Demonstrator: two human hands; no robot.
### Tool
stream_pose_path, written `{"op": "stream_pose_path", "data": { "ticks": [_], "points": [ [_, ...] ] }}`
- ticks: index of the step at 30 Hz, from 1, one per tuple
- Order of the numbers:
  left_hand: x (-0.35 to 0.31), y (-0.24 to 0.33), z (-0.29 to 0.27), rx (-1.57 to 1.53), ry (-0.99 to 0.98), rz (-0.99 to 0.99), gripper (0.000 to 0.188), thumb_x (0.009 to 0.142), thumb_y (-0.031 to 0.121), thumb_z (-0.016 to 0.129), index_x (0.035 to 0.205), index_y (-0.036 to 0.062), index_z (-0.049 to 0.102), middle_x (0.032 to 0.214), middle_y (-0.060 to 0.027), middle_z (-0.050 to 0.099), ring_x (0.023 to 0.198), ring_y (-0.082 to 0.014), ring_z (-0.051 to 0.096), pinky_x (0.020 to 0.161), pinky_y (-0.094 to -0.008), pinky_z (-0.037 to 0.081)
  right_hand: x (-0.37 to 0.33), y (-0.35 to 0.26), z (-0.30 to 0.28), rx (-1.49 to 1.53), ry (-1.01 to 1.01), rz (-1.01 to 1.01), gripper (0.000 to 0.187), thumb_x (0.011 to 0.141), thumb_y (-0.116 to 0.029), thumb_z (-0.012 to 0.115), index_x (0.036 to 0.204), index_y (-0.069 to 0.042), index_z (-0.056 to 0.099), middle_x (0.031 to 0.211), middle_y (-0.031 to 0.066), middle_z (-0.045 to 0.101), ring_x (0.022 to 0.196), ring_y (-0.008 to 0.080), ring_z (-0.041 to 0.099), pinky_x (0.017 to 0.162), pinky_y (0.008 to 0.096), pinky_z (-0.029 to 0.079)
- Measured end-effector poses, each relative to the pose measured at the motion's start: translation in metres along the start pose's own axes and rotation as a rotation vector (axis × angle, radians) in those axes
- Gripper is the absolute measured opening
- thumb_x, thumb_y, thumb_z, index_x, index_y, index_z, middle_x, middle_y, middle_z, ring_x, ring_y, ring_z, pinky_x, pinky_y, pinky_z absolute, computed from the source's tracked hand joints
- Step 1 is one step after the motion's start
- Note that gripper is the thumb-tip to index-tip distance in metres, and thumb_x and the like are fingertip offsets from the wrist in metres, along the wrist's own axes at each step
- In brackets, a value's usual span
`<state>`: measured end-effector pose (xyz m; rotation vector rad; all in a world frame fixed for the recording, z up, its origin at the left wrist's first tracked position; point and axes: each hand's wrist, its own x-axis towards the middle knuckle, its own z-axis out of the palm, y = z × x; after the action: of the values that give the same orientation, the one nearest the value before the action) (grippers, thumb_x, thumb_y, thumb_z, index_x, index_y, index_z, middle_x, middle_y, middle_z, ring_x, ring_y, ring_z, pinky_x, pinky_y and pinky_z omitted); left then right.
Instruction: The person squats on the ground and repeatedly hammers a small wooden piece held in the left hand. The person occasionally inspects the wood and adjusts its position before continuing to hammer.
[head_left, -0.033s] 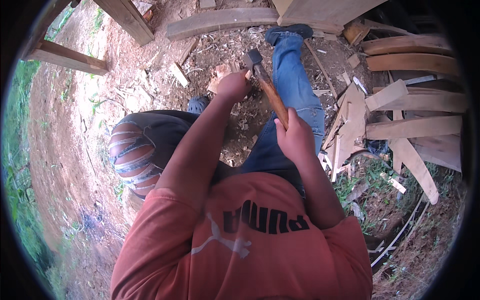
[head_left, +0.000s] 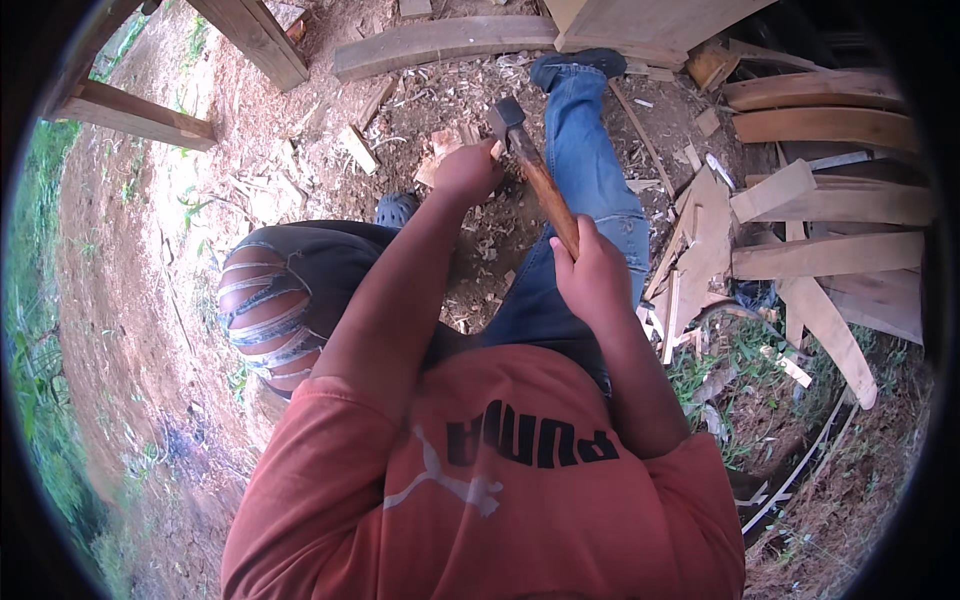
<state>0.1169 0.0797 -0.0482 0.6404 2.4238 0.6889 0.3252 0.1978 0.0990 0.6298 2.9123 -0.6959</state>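
Observation:
My right hand (head_left: 595,270) is closed around the lower end of a wooden handle. It belongs to a striking tool (head_left: 543,185) with a blocky dark metal head, a hammer or a hatchet; the shape does not settle which. The tool slants up and left over the ground between my legs. Just left of its head, my left hand (head_left: 468,175) is closed, with a small pale tip showing at its fingers beside the metal. What it grips is mostly hidden. Behind that hand lies a pale piece of wood (head_left: 443,148).
My bent left knee (head_left: 268,300) and outstretched right leg (head_left: 590,160) flank the work spot. Shavings and offcuts litter the dirt. Curved boards (head_left: 830,255) are piled at right, a long plank (head_left: 445,45) lies ahead, and timber posts (head_left: 250,45) stand at upper left.

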Motion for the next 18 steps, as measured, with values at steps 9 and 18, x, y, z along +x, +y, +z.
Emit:
{"op": "stream_pose_path", "data": {
  "ticks": [9, 18],
  "points": [
    [0.005, 0.003, -0.009, -0.017, -0.027, -0.018, 0.038, 0.092, 0.028, 0.072, 0.124, 0.0085, 0.065, 0.112, -0.0202, 0.077, 0.109, -0.0401, 0.074, 0.095, -0.0531, 0.058, 0.007, 0.000, -0.002, 0.023, 0.032, -0.012, 0.034, 0.103, -0.027, 0.068, 0.124, -0.002, 0.059, 0.089, 0.0246, 0.073, 0.087, 0.0487, 0.071, 0.074, 0.0572, 0.054],
    [0.008, -0.010, 0.001, -0.008, -0.048, 0.042, 0.054, 0.089, 0.024, 0.071, 0.135, 0.0035, 0.054, 0.113, -0.0260, 0.076, 0.111, -0.0451, 0.073, 0.097, -0.0539, 0.057, 0.008, 0.009, 0.002, 0.134, 0.024, 0.003, 0.040, 0.103, -0.027, 0.069, 0.131, 0.000, 0.058, 0.092, 0.0268, 0.073, 0.091, 0.0496, 0.071, 0.077, 0.0558, 0.055]
  ]
}}
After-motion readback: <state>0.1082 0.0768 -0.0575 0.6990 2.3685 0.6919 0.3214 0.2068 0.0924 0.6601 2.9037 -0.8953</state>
